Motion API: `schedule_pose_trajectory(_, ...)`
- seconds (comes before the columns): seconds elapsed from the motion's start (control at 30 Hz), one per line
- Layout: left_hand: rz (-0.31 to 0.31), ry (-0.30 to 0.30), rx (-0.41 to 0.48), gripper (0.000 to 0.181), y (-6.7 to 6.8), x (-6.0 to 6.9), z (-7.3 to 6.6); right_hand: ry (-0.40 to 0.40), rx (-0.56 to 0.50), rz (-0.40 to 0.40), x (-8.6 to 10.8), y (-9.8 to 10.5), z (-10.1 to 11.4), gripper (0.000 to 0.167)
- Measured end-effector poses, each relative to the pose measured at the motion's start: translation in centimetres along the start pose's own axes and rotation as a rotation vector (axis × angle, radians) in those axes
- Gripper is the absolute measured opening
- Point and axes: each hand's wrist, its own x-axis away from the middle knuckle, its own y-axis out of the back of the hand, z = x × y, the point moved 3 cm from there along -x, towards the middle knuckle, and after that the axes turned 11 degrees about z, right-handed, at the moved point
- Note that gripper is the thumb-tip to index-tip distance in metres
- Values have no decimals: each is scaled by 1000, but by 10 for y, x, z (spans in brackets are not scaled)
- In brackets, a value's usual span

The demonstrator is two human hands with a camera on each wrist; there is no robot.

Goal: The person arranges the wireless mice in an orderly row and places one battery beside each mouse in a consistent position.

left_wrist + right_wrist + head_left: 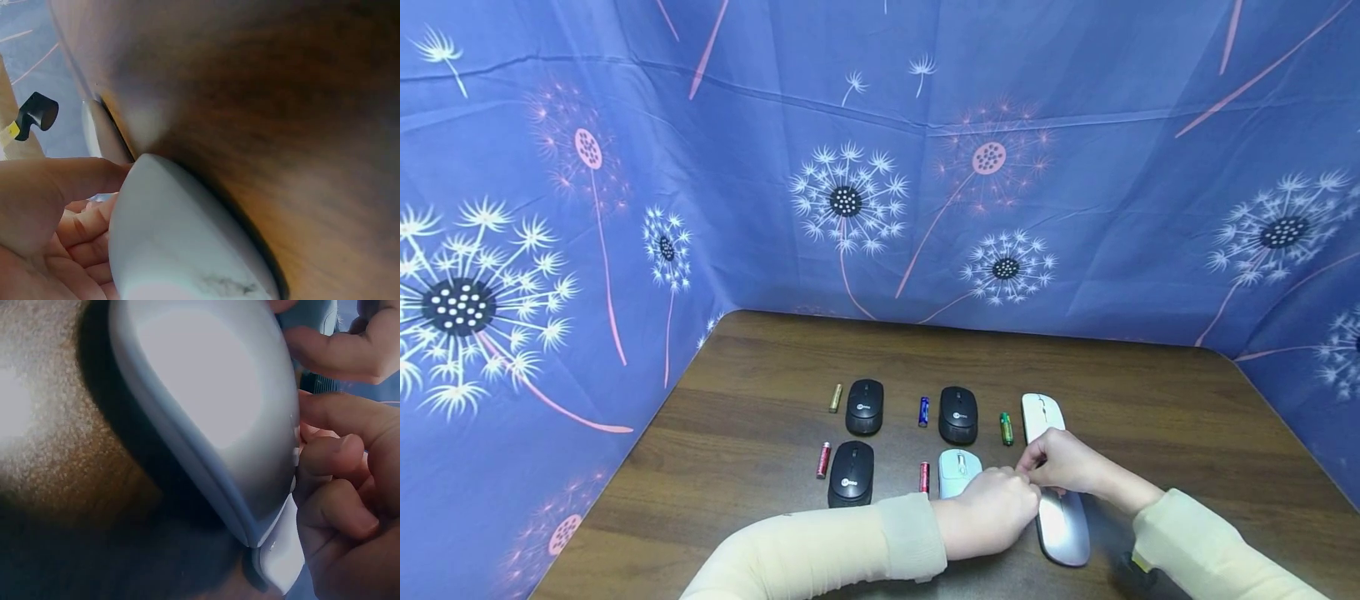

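Note:
My left hand (996, 508) and right hand (1063, 462) meet between a white mouse (958, 468) and a silver-grey mouse (1063, 533). Fingers of both hands are bent and their tips come together there. Whatever may lie between the fingertips is hidden. In the left wrist view, the left fingers lie beside the large white mouse (181, 237), the silver-grey one (103, 128) behind. Close up in the right wrist view, the silver-grey mouse (206, 387) sits beside the curled right fingers (340, 506), with the left fingers (350, 353) above them.
Behind my hands stand another white mouse (1042, 410) and black mice (865, 406) (958, 414), with a third black mouse (852, 473) at front left. Gold (835, 397), blue (923, 412), green (1006, 428) and red batteries (823, 460) (924, 477) lie beside mice on the wooden table (760, 358).

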Motion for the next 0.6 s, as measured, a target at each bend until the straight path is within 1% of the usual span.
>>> schedule_pose_trajectory(0.13, -8, 0, 7, 4, 0, -1, -1, -9, -4, -4, 0, -1, 0, 12)
schedule_pose_trajectory(0.33, -33, 9, -16, 5, -1, 0, -2, -16, 6, 7, 1, -1, 3, 11)
schedule_pose_trajectory(0.5, -31, 14, -27, 5, -2, 2, -2, -24, 7, 18, 1, 1, 3, 12)
schedule_pose_trajectory(0.6, -30, 14, -18, 4, -2, 3, -1, -44, 2, 15, 2, 2, 4, 12)
